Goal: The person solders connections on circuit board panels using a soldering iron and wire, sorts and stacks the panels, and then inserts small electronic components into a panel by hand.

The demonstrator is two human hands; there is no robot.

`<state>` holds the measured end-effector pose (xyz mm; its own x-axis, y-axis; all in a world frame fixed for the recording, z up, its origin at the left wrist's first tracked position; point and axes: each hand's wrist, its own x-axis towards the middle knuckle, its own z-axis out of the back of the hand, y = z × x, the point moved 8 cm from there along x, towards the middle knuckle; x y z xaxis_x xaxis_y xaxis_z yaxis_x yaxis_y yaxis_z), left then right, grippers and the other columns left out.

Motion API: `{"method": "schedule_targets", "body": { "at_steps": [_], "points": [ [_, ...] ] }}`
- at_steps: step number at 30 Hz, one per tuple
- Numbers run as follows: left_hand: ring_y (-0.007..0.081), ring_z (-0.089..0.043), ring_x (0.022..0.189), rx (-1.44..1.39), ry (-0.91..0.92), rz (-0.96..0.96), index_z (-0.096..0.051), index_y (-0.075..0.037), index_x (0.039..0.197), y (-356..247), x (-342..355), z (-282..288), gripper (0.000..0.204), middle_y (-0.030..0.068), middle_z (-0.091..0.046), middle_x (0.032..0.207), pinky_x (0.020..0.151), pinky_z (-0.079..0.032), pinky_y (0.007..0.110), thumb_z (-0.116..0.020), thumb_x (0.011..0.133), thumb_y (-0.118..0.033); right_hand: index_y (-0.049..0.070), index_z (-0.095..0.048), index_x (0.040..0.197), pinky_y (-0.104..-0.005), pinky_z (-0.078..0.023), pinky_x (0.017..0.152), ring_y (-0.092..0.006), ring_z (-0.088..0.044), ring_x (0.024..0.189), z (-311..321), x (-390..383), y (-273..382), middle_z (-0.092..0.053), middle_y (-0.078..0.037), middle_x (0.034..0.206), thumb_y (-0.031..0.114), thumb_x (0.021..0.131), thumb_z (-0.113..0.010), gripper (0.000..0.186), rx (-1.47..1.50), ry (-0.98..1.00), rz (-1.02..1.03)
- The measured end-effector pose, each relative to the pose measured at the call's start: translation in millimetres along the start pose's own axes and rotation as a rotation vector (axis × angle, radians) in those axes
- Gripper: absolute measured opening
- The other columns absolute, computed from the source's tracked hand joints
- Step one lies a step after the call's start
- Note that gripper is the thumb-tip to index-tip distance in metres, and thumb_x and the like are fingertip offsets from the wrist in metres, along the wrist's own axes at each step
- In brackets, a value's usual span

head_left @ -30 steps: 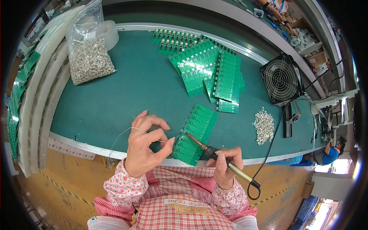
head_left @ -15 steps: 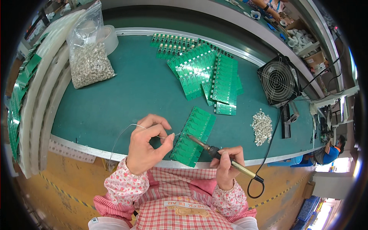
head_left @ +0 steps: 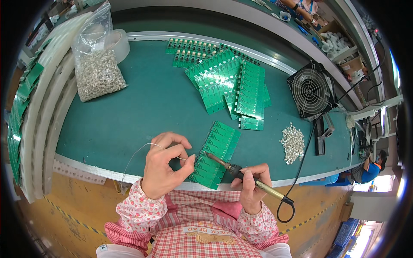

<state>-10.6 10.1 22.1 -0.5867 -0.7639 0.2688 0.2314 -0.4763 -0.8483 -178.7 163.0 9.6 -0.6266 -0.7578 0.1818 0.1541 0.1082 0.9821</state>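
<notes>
A thin solder wire [head_left: 142,150] is pinched between thumb and forefinger of the left hand [head_left: 163,165], the grip clenched on it; the wire loops away to the left and down over the edge of the green counter [head_left: 129,112]. A soldering iron [head_left: 243,174] is grasped in the right hand [head_left: 251,187], the fingers closed round its handle, and its tip is laid on a green circuit board [head_left: 217,152] lying at the near edge of the counter — between the two hands. The iron's black cord [head_left: 297,172] is seen running up toward a small black fan [head_left: 312,90] at the right. Farther back a heap of green boards [head_left: 232,81] is spread; a pile of small metal parts [head_left: 292,144] lies to the right, and a clear bag of metal parts [head_left: 97,64] stands at the far left.
</notes>
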Motion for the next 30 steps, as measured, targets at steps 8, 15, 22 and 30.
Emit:
{"method": "schedule_targets", "body": {
  "at_steps": [8,15,22,30],
  "points": [
    [0.0253,-0.057,0.091,0.005,-0.014,0.008,-0.053,-0.003,0.061,0,-1,2,0.021,0.0079,-0.062,0.092,0.098,-0.039,0.043,-0.072,0.069,-0.005,-0.003,-0.051,0.09,-0.0256,-0.052,0.052,-0.0127,-0.064,0.057,-2,-1,1,-0.065,-0.011,0.072,0.004,0.09,-0.06,0.012,-0.041,0.041,0.037],
    [0.0251,-0.057,0.091,0.019,0.002,0.005,-0.053,-0.003,0.062,1,0,-1,0.021,0.0079,-0.062,0.092,0.098,-0.039,0.043,-0.072,0.07,-0.005,-0.003,-0.05,0.09,-0.0256,-0.052,0.052,-0.0135,-0.064,0.058,-4,0,3,-0.065,-0.012,0.074,0.002,0.089,-0.058,0.01,-0.058,0.095,0.051],
    [0.026,-0.057,0.092,0.036,-0.006,0.01,-0.053,-0.003,0.062,1,0,-1,0.021,0.0077,-0.062,0.093,0.097,-0.039,0.042,-0.072,0.07,-0.004,-0.003,-0.05,0.09,-0.0253,-0.051,0.052,-0.0129,-0.063,0.056,-5,0,4,-0.064,-0.011,0.073,0.0,0.088,-0.058,0.008,-0.047,0.116,0.067],
    [0.0245,-0.057,0.093,-0.061,-0.011,0.08,-0.051,-0.003,0.063,4,-12,5,0.021,0.0086,-0.061,0.093,0.094,-0.04,0.041,-0.07,0.072,-0.003,-0.002,-0.05,0.091,-0.0242,-0.049,0.05,-0.0116,-0.06,0.054,-4,-2,4,-0.062,-0.011,0.073,0.004,0.09,-0.056,0.01,-0.018,0.066,0.082]
  ]
}}
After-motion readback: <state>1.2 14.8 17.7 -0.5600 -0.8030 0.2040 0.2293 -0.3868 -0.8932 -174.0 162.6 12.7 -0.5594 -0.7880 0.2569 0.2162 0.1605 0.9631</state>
